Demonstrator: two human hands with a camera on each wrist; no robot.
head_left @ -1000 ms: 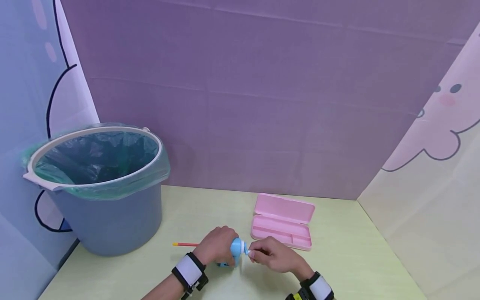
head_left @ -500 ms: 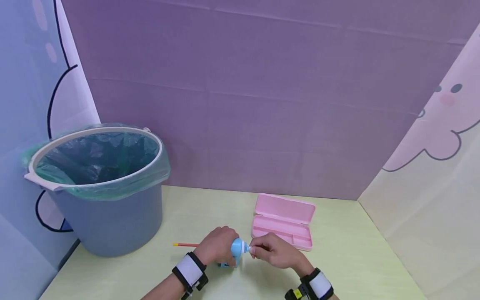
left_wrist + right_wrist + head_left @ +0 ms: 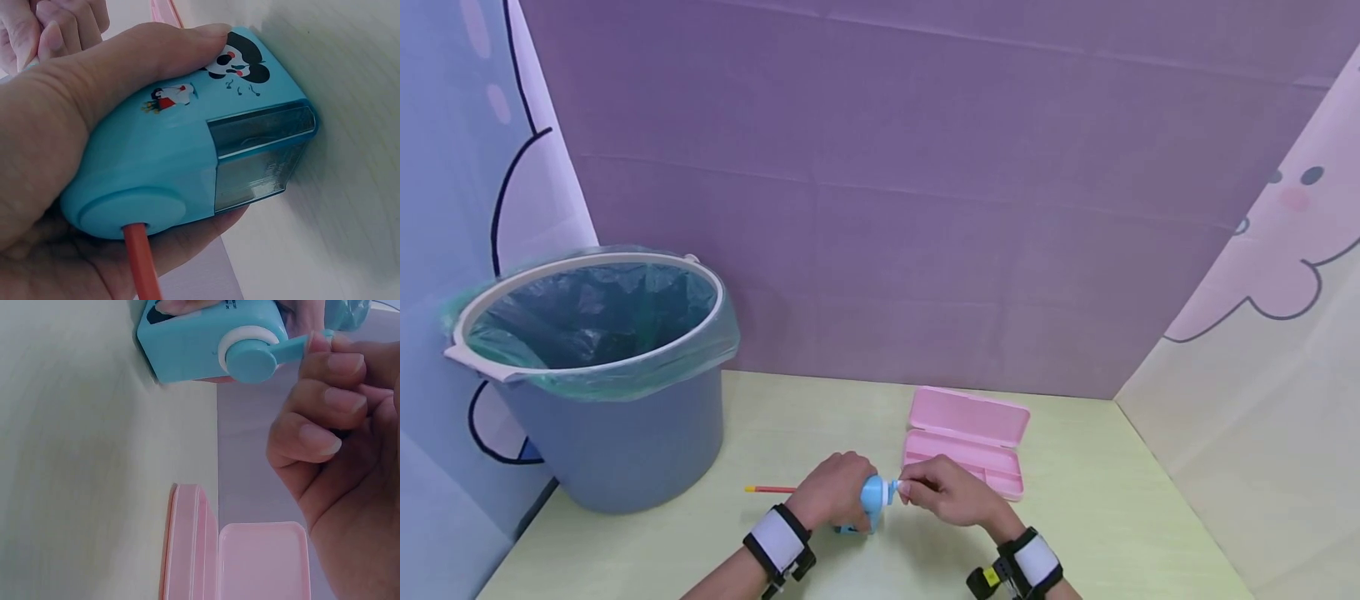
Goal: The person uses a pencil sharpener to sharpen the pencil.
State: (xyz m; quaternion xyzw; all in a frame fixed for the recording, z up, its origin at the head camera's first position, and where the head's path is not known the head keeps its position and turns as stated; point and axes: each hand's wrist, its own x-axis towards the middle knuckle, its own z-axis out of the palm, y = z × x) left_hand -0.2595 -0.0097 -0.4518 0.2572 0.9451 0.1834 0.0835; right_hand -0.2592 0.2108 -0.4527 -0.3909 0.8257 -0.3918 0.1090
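Work status: the red wooden pencil with a yellow end (image 3: pixel 142 265) is seated in the entry port of the light-blue, box-shaped crank sharpener with a rounded top (image 3: pixel 156 144). The light-blue crank arm (image 3: pixel 290 350) is fitted on the opposite face and gripped. Loading is therefore judged complete and cranking is judged to be the step in hand. The pencil tip is inside the housing; how much cranking is left cannot be told. Withdrawal of the pencil is not yet done.

Location: in the head view, the sharpener stands upright on the pale yellow-green surface (image 3: pixel 1120 492), at 6 o'clock from the view centre. The pencil projects toward 9 o'clock; the crank side faces 3 o'clock.

Hands: the left hand (image 3: pixel 835 487) is wrapped around the sharpener body, thumb on one side and fingers on the other. The right hand (image 3: pixel 951 493), at 3 o'clock from the sharpener, pinches the end of the crank arm between thumb and index finger, other fingers curled.

Count:
- Sharpener: one, with one crank arm.
- Pencil: one visible.
- Pink rectangular plastic case with a hinged lid (image 3: pixel 970 415): one, lid laid back, at 2 o'clock from the sharpener.
- Blue-grey round plastic bucket (image 3: pixel 632 454): one, at 10 o'clock, lined with one translucent green plastic bag (image 3: pixel 625 383).
- Hands: two, each wrist banded.
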